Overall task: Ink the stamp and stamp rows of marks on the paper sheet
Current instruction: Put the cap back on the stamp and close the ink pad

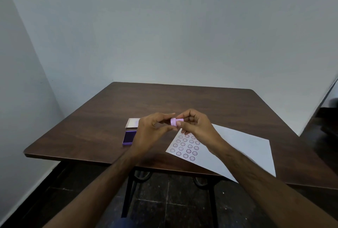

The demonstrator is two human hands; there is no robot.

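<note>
Both hands raised above table, fingertips meeting at centre. Right hand pinches small pink stamp between thumb and fingers; stamp lies sideways. Left hand touches the stamp's left end with thumb and forefinger; grip unclear. Paper sheet lies under right forearm, rows of purple flower-face marks at its left end. Open purple ink pad left of sheet, its lid just behind.

Pale walls, dark wooden table, tiled floor
</note>
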